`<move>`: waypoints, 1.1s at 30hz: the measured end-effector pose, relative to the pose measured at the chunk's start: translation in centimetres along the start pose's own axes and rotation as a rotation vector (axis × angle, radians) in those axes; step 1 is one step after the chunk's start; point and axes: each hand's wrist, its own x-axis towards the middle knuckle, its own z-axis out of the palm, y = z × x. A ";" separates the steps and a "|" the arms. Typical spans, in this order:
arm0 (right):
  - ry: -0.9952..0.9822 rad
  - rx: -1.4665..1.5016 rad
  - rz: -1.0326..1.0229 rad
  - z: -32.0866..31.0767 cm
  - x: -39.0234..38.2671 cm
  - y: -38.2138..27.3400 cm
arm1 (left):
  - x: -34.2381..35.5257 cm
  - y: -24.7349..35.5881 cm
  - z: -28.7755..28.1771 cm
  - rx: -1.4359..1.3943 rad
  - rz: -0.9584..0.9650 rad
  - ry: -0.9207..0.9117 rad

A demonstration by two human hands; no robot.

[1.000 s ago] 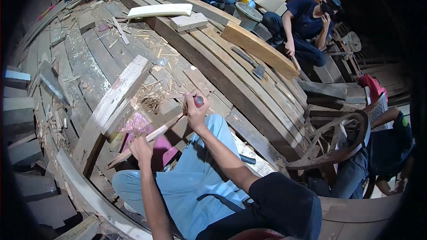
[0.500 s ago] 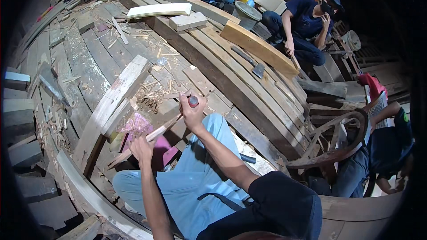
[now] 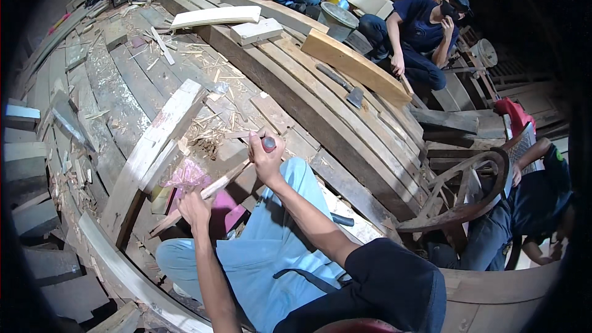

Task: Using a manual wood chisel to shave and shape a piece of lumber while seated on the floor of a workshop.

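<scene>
On the far left, grey weathered floor planks curve away, strewn with pale wood shavings. Next to them a long pale timber beam lies slanting toward the person's knees. Just right of its lower end, the left hand is closed around a slim wooden stick, gripping it near its lower part; the stick rises at a slant to the right, over a crumpled pink cloth on the person's light blue trousers. The stick is pale, narrow and roughly squared, with its upper end meeting the right hand. It looks light and stiff, dry and splintery rather than slippery, and thin enough to snap if bent; the lower half, where the left hand already grips, seems the safest place to take hold. The right hand is clenched in a fist around a tool with a red-capped handle, pressed to the stick's upper end; the tool's working end is hidden. Further right, thick dark planks carry a hatchet, and beyond them other people sit working, one in dark blue clothes
</scene>
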 end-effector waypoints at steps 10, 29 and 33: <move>0.056 0.183 0.163 0.1 -0.3 -0.7 | 0.1 -0.6 0.2 -0.017 -0.024 -0.047; 0.023 0.186 0.071 -0.2 -0.3 -0.3 | 0.1 -0.6 0.2 0.002 0.014 0.017; 0.016 0.174 0.074 -0.3 -0.1 -0.2 | 0.2 -0.5 0.3 -0.009 0.041 0.050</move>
